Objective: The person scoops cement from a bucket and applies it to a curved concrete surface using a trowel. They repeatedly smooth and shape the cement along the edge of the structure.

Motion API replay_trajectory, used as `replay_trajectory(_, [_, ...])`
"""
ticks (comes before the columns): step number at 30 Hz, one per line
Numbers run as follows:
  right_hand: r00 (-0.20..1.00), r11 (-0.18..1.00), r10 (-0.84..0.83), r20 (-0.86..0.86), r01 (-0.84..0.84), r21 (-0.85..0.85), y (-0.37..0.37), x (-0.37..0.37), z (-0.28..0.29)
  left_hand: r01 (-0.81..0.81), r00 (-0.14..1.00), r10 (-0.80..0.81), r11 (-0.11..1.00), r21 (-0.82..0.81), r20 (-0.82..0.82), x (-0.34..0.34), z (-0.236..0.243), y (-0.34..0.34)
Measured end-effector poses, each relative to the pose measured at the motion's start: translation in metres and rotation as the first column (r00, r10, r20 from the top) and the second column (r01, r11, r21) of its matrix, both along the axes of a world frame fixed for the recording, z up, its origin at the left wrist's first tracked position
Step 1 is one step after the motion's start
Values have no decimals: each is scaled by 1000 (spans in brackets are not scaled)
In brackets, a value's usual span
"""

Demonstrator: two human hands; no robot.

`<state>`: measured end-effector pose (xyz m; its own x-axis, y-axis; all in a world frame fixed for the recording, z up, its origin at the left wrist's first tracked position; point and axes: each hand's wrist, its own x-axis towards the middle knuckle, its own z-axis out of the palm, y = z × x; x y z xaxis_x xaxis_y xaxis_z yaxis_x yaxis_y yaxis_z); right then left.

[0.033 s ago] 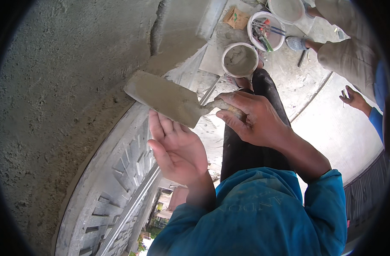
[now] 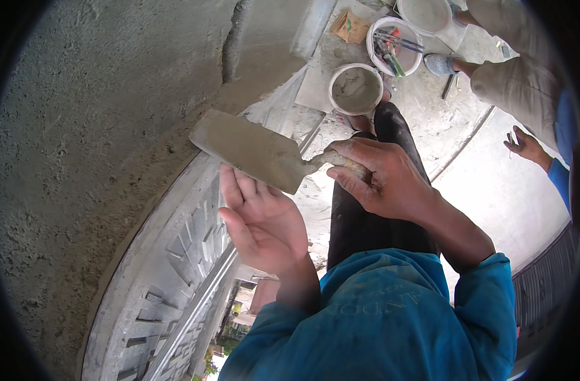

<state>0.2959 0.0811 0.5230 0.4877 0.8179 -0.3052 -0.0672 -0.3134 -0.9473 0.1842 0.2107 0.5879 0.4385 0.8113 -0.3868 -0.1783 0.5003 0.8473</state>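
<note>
The right hand (image 2: 391,178) grips the trowel (image 2: 274,156), its blade (image 2: 245,150) running forward-left toward the wall (image 2: 112,95), and the open left hand (image 2: 268,225) sits under its near edge, maybe touching, from where I stand.

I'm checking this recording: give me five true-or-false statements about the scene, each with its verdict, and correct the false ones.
1. The right hand grips a flat grey trowel by its handle. True.
2. The left hand is clenched in a fist. False: it is open, palm showing, its fingers at the trowel's lower edge.
3. A round white bucket of tools stands beside a round pale bucket of grey mix. True.
4. The wearer's shirt is red. False: it is blue.
5. Another person's hand shows at the picture's right. True.
</note>
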Motion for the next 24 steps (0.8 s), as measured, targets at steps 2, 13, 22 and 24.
replay_trajectory(2, [990, 986, 119, -77, -127, -109, -18, 18, 16, -15, 999, 16, 1000, -20, 30, 0, -1, 1])
replay_trajectory(13, [953, 975, -217, -212, 200, -100, -41, -3, -34, 73, 996, -75, 996, 55, 39, -4, -14, 4])
replay_trajectory(22, [938, 951, -277, 209, 298, -76, 49, -102, -55, 47, 998, -51, 989, 139, 26, -4, -17, 3])
replay_trajectory(24, [958, 958, -247, 149, 264, -112, 44, -111, -51, 40, 998, -46, 990, 137, 41, -3, -18, 4])
